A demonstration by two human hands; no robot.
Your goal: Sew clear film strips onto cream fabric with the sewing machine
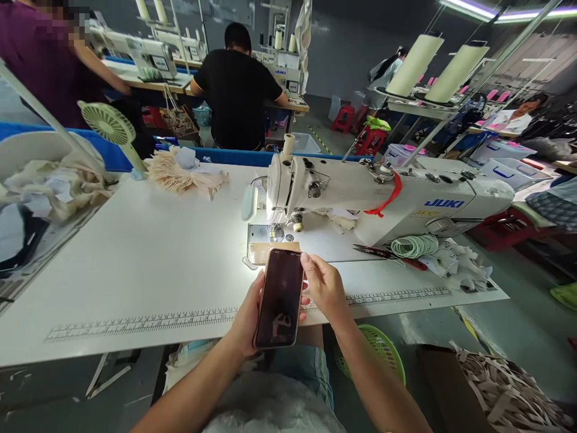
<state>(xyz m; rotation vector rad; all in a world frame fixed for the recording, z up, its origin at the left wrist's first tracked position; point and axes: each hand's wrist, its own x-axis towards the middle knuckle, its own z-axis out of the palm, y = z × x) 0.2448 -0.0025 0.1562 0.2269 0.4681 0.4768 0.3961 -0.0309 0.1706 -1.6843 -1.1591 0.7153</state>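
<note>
A phone (280, 294) was at lower center, screen-side toward the viewer, long axis running up the frame, upper end leaning slightly right. The left hand (244, 319) grasped it; the right hand (329, 288) touched its upper-right corner, its grip unclear.

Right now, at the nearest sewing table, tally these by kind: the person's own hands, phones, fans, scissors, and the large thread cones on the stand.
Hands: 2
Phone: 1
Fan: 1
Scissors: 1
Large cones: 2
Total: 7
</note>
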